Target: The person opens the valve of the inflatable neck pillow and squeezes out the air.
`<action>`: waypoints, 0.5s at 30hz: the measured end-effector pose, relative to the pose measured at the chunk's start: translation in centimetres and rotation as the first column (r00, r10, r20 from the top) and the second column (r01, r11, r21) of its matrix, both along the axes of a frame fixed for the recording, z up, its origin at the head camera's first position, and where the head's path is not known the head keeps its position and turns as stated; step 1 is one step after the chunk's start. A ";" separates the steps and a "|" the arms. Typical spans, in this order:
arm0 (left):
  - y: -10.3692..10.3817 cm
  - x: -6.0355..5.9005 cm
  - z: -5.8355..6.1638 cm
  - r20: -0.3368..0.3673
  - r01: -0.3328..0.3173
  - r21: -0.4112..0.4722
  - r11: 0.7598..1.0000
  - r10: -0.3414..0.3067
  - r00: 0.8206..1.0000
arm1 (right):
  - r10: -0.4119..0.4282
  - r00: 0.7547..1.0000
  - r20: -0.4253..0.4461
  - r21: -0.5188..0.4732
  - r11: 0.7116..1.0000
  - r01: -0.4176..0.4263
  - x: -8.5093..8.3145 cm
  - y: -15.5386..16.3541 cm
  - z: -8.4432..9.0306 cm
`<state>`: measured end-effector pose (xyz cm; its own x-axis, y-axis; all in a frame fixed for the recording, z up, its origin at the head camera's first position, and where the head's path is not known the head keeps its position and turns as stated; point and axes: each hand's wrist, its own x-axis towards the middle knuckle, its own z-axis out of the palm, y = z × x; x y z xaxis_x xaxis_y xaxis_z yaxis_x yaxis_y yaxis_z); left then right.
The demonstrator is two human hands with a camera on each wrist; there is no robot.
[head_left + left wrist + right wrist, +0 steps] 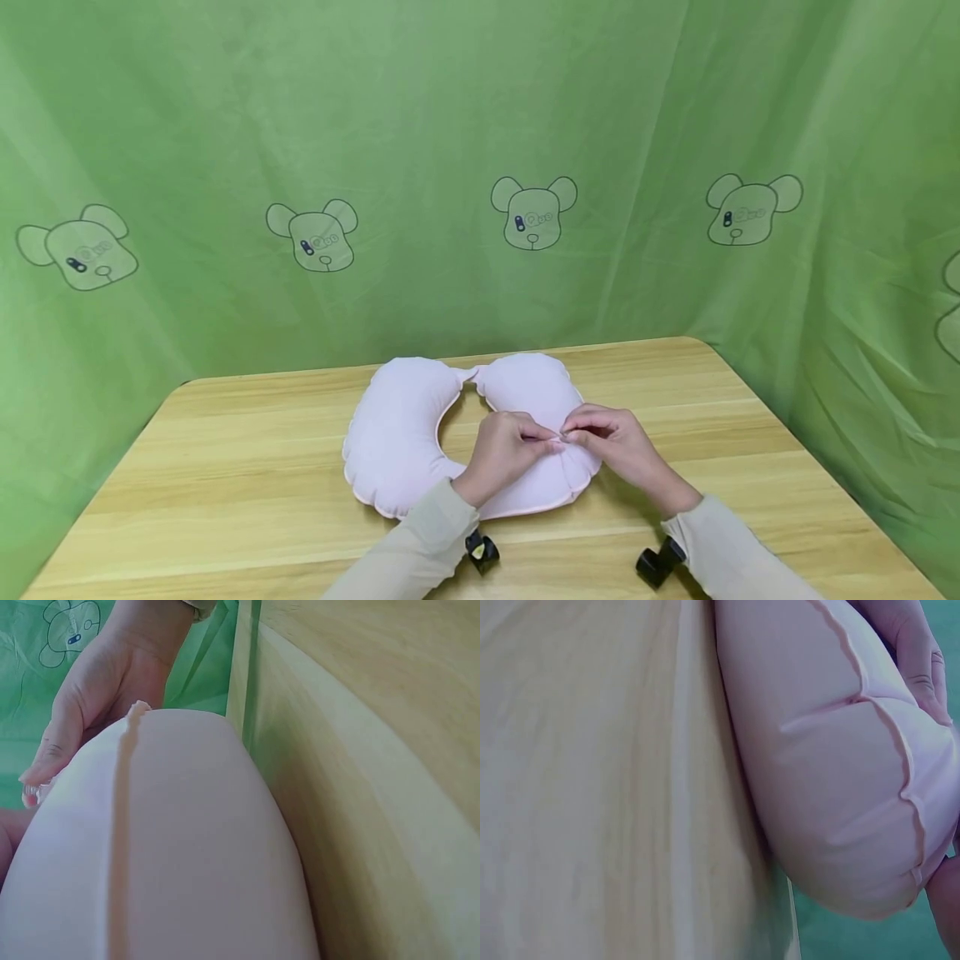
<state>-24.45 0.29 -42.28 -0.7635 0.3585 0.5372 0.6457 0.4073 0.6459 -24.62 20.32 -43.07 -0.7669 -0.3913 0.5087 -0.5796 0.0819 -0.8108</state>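
Head view: hands [558,442] on neck pillow [397,433]

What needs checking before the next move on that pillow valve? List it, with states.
1. Pink inflatable neck pillow lies flat on the wooden table: ok.
2. Left hand pinches at the small clear valve: ok.
3. Right hand pinches the same spot: ok.
4. Pillow full of air: ok, it looks plump.
5. Valve open or plugged: cannot tell.
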 end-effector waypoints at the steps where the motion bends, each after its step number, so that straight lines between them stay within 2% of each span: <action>1: 0.0 0.0 0.0 0.007 0.005 0.001 1.000 -0.005 1.000 | 0.005 1.000 0.001 -0.001 1.000 -0.005 0.0 0.1 0.0; 9: 0.1 0.0 0.1 0.046 0.024 0.007 1.000 -0.025 0.999 | 0.064 0.998 0.008 -0.022 0.998 -0.063 -0.1 0.4 0.0; 15: 0.0 0.0 0.0 0.024 0.012 -0.001 1.000 -0.012 1.000 | 0.062 0.998 0.015 0.027 0.998 -0.062 -0.1 0.6 0.4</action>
